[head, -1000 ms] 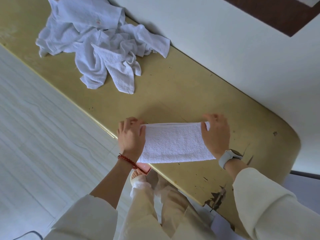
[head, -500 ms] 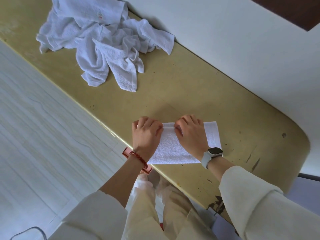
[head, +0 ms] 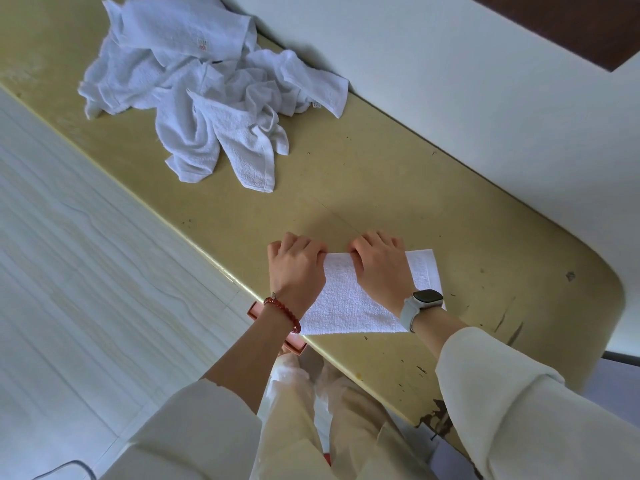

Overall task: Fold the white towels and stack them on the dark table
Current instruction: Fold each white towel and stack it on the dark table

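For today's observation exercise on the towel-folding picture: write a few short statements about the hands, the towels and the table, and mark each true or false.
1. Both hands, left hand and right hand, rest on the folded white towel. True.
2. The pile of unfolded towels lies on the floor. False: it lies on the yellowish table.
3. The smartwatch is on the right wrist. True.
4. The red bead bracelet is on the right wrist. False: left wrist.

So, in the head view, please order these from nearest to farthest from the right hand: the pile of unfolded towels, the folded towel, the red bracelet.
1. Folded towel: directly under the right hand, touching it.
2. Red bracelet: on the left wrist, to its left.
3. Pile of unfolded towels: far up the table, upper left.
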`<action>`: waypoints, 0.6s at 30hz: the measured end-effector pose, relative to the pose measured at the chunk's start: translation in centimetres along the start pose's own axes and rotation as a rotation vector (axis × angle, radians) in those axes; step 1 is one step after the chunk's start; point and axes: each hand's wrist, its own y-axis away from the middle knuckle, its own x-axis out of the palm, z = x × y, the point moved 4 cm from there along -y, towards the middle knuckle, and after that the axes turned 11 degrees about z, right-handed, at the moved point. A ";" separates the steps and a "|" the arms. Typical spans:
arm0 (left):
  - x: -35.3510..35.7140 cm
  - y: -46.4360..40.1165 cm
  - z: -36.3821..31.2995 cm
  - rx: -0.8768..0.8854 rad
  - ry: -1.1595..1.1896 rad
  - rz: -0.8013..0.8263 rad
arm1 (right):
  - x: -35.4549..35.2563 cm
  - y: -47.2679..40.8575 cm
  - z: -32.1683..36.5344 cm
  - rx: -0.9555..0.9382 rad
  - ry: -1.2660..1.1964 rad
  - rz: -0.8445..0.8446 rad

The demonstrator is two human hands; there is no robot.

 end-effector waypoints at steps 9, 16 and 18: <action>0.2 -0.5 0.3 -0.184 0.056 0.146 | 0.1 0.6 -0.3 -0.027 0.109 -0.092; -0.2 1.5 0.1 0.022 -0.018 -0.074 | 0.7 4.1 -0.5 -0.131 0.189 0.042; 0.5 3.2 -0.2 0.136 -0.053 -0.092 | 1.6 4.5 -0.9 -0.077 0.227 0.156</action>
